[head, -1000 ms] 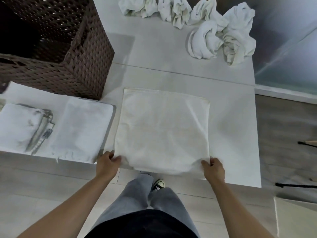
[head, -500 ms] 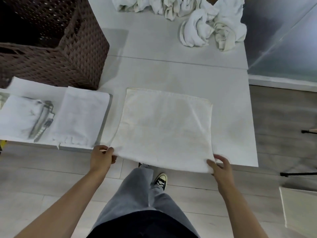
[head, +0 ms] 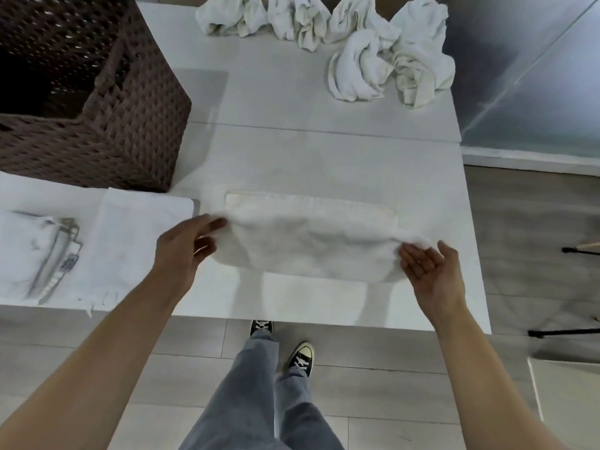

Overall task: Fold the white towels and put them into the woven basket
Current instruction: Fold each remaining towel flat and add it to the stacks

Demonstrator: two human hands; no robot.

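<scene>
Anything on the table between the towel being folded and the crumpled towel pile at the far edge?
Nothing: head view shows bare white tabletop between the half-folded white towel and the crumpled white towel pile.

A white table [head: 324, 102] stands on grey plank flooring [head: 373, 362]; black-and-white sneakers [head: 302, 357] and grey jeans [head: 259, 394] show below.

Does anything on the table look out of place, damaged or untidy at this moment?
Two things stand out. The flat towel on the left has a frayed near edge with loose threads hanging over the table edge. The crumpled towels at the far side are still unfolded. Nothing looks spilled.
</scene>
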